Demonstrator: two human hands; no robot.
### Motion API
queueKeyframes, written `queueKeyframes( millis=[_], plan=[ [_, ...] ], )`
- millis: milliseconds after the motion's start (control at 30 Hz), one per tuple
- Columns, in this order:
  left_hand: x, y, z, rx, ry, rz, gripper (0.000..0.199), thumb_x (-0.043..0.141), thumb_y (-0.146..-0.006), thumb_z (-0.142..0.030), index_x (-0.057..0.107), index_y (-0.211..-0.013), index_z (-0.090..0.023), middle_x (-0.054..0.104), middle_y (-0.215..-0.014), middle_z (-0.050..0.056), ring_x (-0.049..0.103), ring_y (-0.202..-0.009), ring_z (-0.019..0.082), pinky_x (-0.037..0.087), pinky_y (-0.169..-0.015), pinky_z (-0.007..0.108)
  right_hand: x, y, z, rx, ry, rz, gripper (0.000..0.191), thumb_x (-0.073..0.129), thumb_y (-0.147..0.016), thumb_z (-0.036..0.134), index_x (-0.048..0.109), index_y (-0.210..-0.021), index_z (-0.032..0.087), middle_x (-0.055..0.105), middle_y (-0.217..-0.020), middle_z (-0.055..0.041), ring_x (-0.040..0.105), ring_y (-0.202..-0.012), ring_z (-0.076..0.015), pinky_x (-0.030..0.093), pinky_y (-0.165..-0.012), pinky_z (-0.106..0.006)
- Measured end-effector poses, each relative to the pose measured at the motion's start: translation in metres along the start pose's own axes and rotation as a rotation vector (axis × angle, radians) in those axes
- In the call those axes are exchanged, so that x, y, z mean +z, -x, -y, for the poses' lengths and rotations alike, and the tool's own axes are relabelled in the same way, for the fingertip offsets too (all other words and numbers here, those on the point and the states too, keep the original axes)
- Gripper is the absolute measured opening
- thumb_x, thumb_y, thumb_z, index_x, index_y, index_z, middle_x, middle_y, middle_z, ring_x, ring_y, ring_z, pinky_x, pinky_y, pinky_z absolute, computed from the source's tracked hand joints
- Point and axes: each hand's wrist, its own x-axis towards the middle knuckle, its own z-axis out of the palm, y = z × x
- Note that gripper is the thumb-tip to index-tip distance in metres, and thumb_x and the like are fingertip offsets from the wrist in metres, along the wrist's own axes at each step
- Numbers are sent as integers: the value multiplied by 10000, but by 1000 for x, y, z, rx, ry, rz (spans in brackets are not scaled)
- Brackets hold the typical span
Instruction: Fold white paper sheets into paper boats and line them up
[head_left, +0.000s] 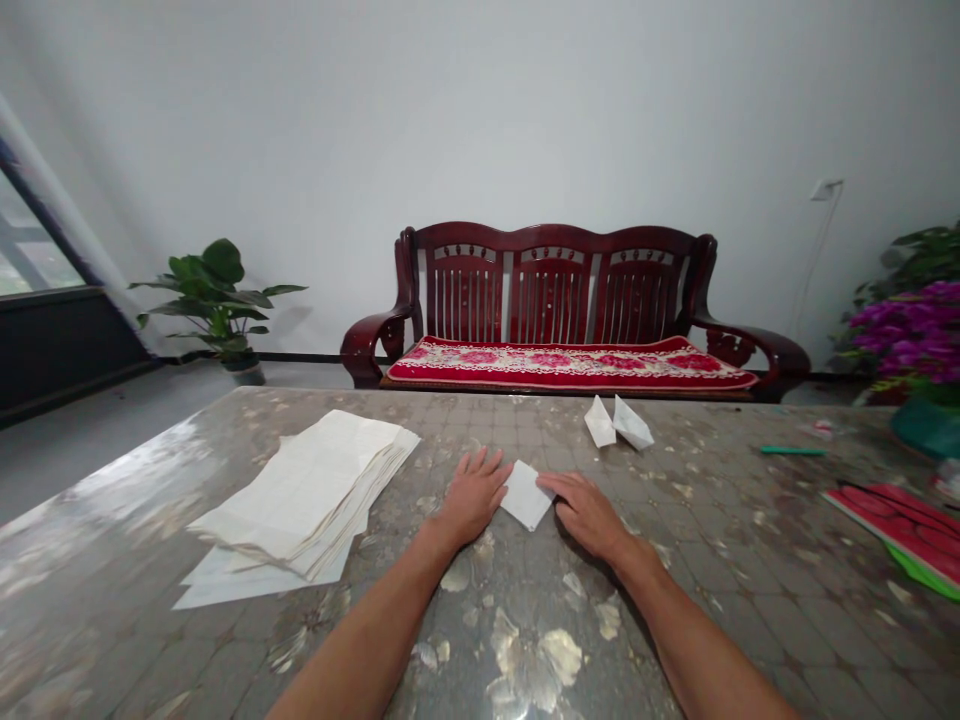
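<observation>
A small folded piece of white paper (527,497), roughly diamond-shaped, lies flat on the patterned table between my hands. My left hand (474,493) rests flat with its fingers stretched out, the fingertips at the paper's left edge. From the other side, my right hand (585,510) touches the paper's upper right edge with its extended fingers; its thumb is near the right corner. Beyond the hands, a bit to the right, stand two folded paper shapes, a left one (600,422) and a right one (632,424), like little boats.
A stack of paper sheets (300,490) lies at the left. Toward the right are a green pen (793,451), a red book (900,520) with glasses on it, and purple flowers (911,330) in a pot. Behind the table (540,640) stands a wooden bench (551,300).
</observation>
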Motion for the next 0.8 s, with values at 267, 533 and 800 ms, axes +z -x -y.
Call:
queueKeyframes(
  millis=[267,533,800],
  plan=[
    [-8,10,22,184,362,116,723,735,-778,-491,501,-1408,-225,520,-1446,110,386,-1402,305,311,-1157,473,4,2,2,-6,-37,-43,440,574,-821,220,642,-1256,233,626,-1316,-53,544,-1162,-238,396,-1011,-398],
    [0,10,17,176,357,-12,502,703,-838,-377,599,-1304,-226,637,-1319,90,552,-1261,252,385,-1108,424,8,1,-4,-48,-10,-92,338,506,-942,280,639,-1253,260,658,-1255,-54,561,-1118,-218,430,-957,-382],
    [8,8,18,179,321,-78,294,530,-938,-247,689,-1186,-241,686,-1244,58,584,-1220,214,421,-1090,405,11,-9,-1,-92,83,-150,306,509,-920,143,703,-1119,271,677,-1048,-46,560,-975,-192,445,-857,-307]
  ],
)
